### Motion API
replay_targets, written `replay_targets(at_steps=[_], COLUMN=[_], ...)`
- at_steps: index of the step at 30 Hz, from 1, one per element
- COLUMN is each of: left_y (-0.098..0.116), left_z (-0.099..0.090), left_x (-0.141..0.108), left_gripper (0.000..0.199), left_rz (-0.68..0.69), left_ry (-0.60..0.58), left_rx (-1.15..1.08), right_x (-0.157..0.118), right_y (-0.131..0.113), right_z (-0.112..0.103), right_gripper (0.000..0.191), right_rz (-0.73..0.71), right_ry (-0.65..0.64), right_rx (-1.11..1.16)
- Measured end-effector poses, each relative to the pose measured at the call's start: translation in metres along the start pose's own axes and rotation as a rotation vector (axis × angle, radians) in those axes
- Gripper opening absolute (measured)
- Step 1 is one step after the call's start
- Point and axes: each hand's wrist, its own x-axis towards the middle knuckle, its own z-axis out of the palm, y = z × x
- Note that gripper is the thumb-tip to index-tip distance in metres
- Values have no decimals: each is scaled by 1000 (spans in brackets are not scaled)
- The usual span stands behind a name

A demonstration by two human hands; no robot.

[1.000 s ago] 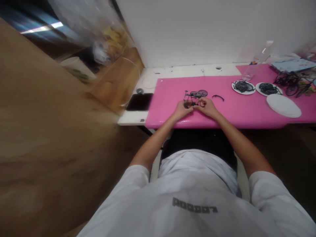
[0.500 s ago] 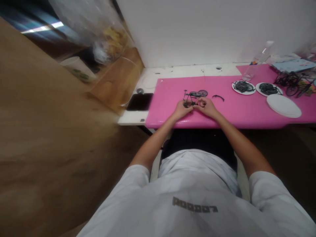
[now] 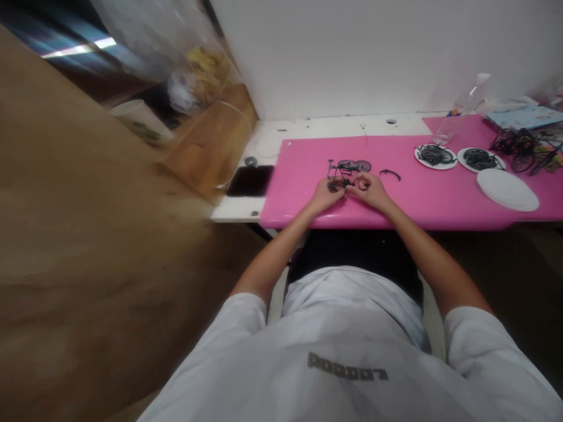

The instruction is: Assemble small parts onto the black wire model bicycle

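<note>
Over the pink mat, my left hand [image 3: 326, 194] is closed round the near side of a dark toy bicycle frame [image 3: 338, 179]. Fingers pinched together, my right hand [image 3: 368, 190] grips the right end of the same dark frame; my fingers partly cover it, and any smaller part there is too fine to make out. Just beyond the hands lie dark toy wheels [image 3: 354, 166], close to the frame; whether they are attached I cannot tell. A curved black piece [image 3: 390, 174] rests on the mat to the right of my right hand.
At right stand two white plates of black parts [image 3: 454, 164] [image 3: 461, 164], stacked white discs [image 3: 507, 190], assembled toy bicycles [image 3: 523, 153] and a clear bottle [image 3: 449, 126]. A black phone [image 3: 250, 181] lies left of the pink mat [image 3: 299, 205], beside a wooden box [image 3: 213, 140].
The view has shifted very slightly. Both hands stay at the bicycle frame, with only a tiny movement of the right fingers.
</note>
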Motion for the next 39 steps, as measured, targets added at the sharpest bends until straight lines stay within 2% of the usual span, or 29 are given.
replay_targets(at_steps=[10, 22, 29, 39], left_y=[-4, -7, -12, -2], left_z=[-2, -4, -5, -2], left_x=[3, 3, 4, 1], left_gripper=[44, 45, 47, 42], left_rz=[15, 28, 58, 5], left_ry=[-24, -42, -48, -32], left_rx=[3, 4, 12, -9], right_x=[-2, -5, -3, 3], right_y=[-10, -7, -7, -4], right_z=[0, 1, 0, -4], right_gripper=[48, 43, 45, 48], right_rz=[17, -9, 27, 19], right_ry=[55, 74, 63, 31], right_rx=[-70, -108, -101, -44])
